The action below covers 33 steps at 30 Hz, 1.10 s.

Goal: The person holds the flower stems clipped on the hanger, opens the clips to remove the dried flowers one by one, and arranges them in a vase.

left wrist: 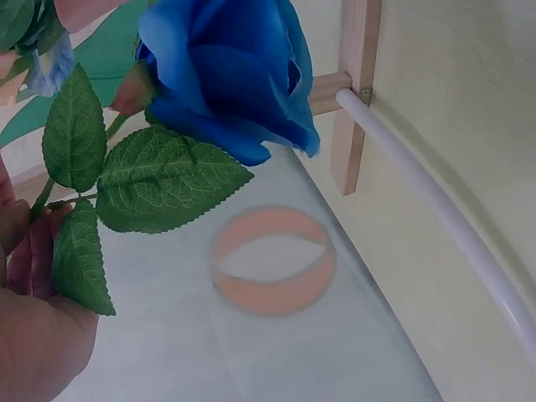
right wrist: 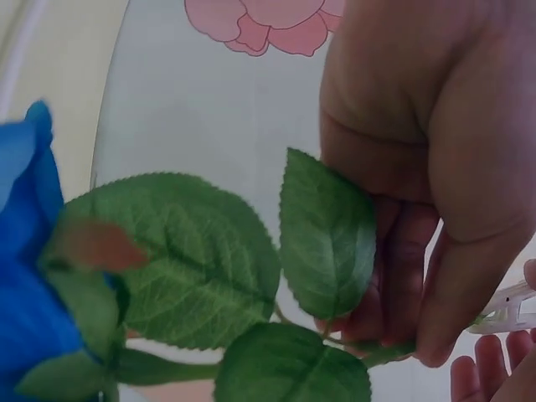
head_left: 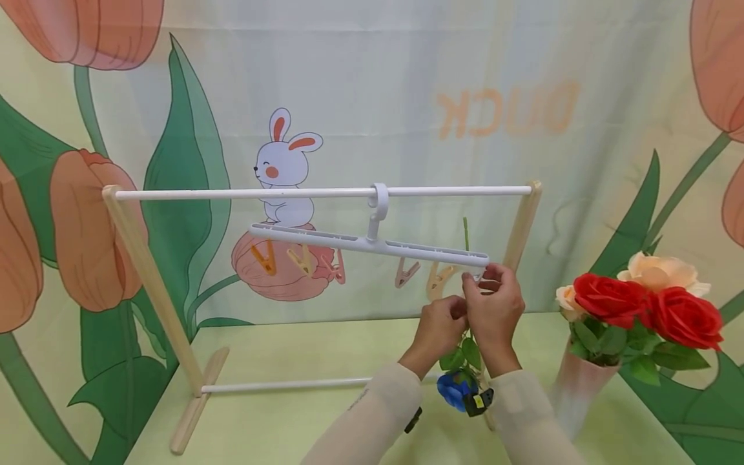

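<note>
A blue artificial rose (head_left: pixel 456 387) hangs bloom down on a green stem with serrated leaves (left wrist: pixel 167 188). My left hand (head_left: pixel 440 328) pinches that stem between thumb and fingers. Just above and to the right, my right hand (head_left: pixel 495 307) grips a clear clip (right wrist: pixel 507 311) under the right end of a white hanger (head_left: pixel 337 243). The stem's tip rises behind the hanger bar. In the right wrist view, the left hand (right wrist: pixel 469 142) pinches the stem close to the clip, with the right hand's fingertips (right wrist: pixel 490 364) beside it. The hanger tilts down to the right.
The hanger hooks over the white rail (head_left: pixel 244 194) of a wooden-legged rack. Several coloured clips, including an orange clip (head_left: pixel 264 258) and a pink clip (head_left: pixel 407 272), hang along it. A vase (head_left: pixel 581 387) with red roses (head_left: pixel 686 315) stands right of the rack.
</note>
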{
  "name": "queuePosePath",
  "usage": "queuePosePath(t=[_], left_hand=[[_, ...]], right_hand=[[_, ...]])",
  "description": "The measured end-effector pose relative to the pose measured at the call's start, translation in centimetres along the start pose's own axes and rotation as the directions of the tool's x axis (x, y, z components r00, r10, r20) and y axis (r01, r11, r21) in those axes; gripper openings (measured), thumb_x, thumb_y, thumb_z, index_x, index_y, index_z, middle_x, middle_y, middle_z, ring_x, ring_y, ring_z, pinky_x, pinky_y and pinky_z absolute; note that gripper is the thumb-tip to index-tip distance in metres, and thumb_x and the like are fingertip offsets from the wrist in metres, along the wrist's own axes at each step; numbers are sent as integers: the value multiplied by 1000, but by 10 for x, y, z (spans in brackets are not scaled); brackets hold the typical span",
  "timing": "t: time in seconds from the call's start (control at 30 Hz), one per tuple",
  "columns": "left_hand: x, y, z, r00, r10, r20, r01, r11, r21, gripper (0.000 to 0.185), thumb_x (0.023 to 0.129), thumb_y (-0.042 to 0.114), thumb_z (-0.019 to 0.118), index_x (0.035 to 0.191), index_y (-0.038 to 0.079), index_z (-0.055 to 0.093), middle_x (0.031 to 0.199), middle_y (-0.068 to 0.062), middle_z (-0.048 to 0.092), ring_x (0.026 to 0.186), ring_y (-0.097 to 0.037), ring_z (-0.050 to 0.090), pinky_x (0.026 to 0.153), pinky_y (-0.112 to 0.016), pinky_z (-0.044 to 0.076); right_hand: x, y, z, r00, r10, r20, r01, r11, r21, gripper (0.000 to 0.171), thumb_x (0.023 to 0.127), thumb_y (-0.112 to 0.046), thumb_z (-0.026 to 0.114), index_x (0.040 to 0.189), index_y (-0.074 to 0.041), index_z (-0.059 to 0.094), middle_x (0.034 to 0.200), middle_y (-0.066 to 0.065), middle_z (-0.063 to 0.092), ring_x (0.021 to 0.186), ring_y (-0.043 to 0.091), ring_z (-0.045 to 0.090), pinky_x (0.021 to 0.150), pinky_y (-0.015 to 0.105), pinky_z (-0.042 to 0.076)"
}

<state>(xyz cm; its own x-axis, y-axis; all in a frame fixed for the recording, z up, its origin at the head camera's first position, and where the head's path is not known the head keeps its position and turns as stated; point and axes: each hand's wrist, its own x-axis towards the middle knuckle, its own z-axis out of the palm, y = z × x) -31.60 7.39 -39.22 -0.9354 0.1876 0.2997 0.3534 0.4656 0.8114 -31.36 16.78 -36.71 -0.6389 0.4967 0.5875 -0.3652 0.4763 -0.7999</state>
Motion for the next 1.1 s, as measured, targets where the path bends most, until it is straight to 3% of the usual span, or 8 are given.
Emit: queuePosePath(t=[0.27,0.33,0.53,0.7,0.97,1.1], left_hand=[[-2,1,1,1000,9,-10,-9,1000,-5,13,96,19,70,106,14,77,91,4,77,78,-2,63,72,-18,52],[-2,1,1,1000,10,-12,-11,1000,-4,13,96,18,70,106,14,77,90,4,76,77,-2,63,72,-18,52],[-3,1,-1,1000,1,-14,-1,1000,-8,12,95,17,70,104,14,77,86,5,75,75,-2,61,70,-18,51],[-3,1,-2,1000,11,-20,-11,1000,0,11,95,17,70,103,13,77,84,4,74,72,-2,59,68,-18,49],[-6,-5,-2,1000,-21,9,21,1000,9,13,96,23,70,101,14,77,87,3,76,72,-3,63,68,-19,52],[-9,-8,-4,999,-33,28,33,999,22,10,95,23,72,99,13,75,86,3,75,72,-4,62,66,-20,52]], right_hand=[[0,-1,2,998,-21,-54,21,1000,-7,33,88,-21,78,114,-3,66,103,13,70,90,29,73,70,9,45],[-1,-1,3,998,-25,-60,24,1000,-12,32,88,-22,77,113,-3,67,101,13,70,89,29,73,70,10,44],[0,-1,5,998,-13,-56,12,1000,-18,31,89,-23,77,112,-5,68,102,13,70,90,28,73,71,30,51],[0,-2,6,999,-1,-49,1,1000,-1,30,89,-22,76,112,-4,68,102,15,70,92,31,72,74,40,52],[0,-4,4,999,2,-50,-1,1000,19,30,89,-20,76,112,-3,67,103,18,71,93,34,72,75,41,50],[0,-2,5,998,9,-58,-7,1000,26,33,88,-21,77,114,-3,66,102,16,70,92,33,72,72,32,49]])
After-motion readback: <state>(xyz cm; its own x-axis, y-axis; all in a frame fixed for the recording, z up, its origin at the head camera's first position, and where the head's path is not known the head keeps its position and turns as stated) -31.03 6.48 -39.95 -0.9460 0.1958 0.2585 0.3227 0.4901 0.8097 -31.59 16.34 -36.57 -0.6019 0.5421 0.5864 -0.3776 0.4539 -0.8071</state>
